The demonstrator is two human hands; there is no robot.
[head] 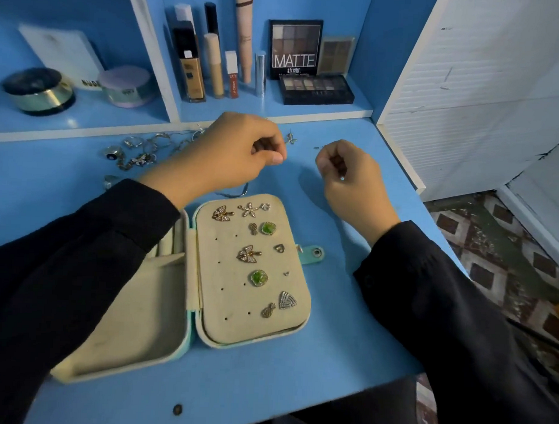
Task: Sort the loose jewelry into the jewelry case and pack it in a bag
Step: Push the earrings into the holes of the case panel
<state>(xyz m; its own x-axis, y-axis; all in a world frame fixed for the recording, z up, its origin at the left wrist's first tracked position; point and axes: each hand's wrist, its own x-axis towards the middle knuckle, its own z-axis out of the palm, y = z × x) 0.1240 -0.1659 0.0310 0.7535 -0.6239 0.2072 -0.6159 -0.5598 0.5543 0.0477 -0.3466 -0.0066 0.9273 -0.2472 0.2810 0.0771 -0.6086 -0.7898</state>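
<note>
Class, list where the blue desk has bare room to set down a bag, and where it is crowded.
Bare: the desk right of the open jewelry case, out to its right edge, and the front strip before the case. Crowded: the back left, under loose jewelry, and the back middle, under left hand and right hand.

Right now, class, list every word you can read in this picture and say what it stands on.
"MATTE": upright black eyeshadow palette; smaller line beneath is blurred.
"NUD": white flat box, remainder hidden behind lilac round jar.
Red lip tube, tan foundation bottle: print too small to read.
</note>
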